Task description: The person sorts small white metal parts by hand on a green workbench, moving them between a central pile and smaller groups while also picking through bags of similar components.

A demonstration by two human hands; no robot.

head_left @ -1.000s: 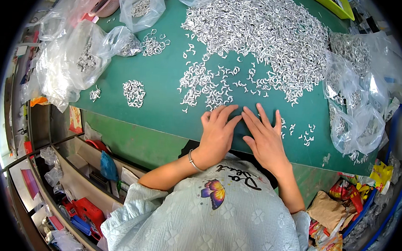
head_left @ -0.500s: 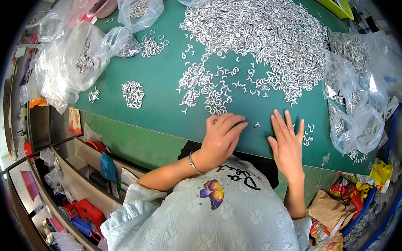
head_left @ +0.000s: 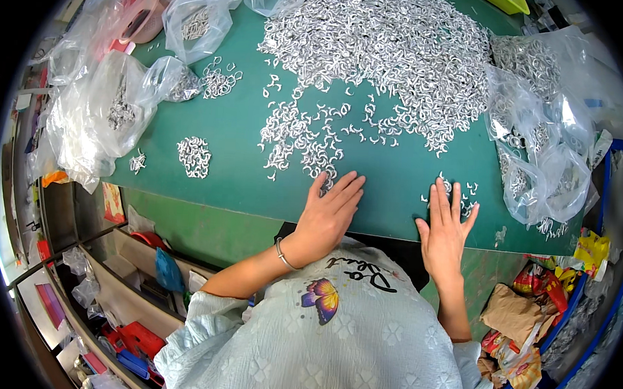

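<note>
My left hand [head_left: 329, 215] rests over the green table [head_left: 249, 181] near its front edge, fingers stretched out and holding nothing. Its fingertips are beside the lower end of a loose cluster of small silvery curved metal pieces [head_left: 286, 139]. To the right, my right hand [head_left: 446, 232] lies flat with fingers spread, also without anything in its grasp. Around its fingertips is a small group of the same curved pieces [head_left: 470, 200], some partly hidden by the fingers. Beyond both hands spreads a large heap of these pieces [head_left: 381, 41].
Left of the hands are a small round pile [head_left: 193, 157], a tiny pile [head_left: 138, 162] and some metal rings [head_left: 220, 79]. Clear plastic bags [head_left: 99, 123] crowd the table's left side, with more bags [head_left: 546, 146] at right. Drawers [head_left: 123, 283] stand below on the left.
My left hand's curled fingers have straightened. My right hand has shifted rightward over the table to the small group, and the lone piece between the hands now lies beside it. The view has shifted slightly.
</note>
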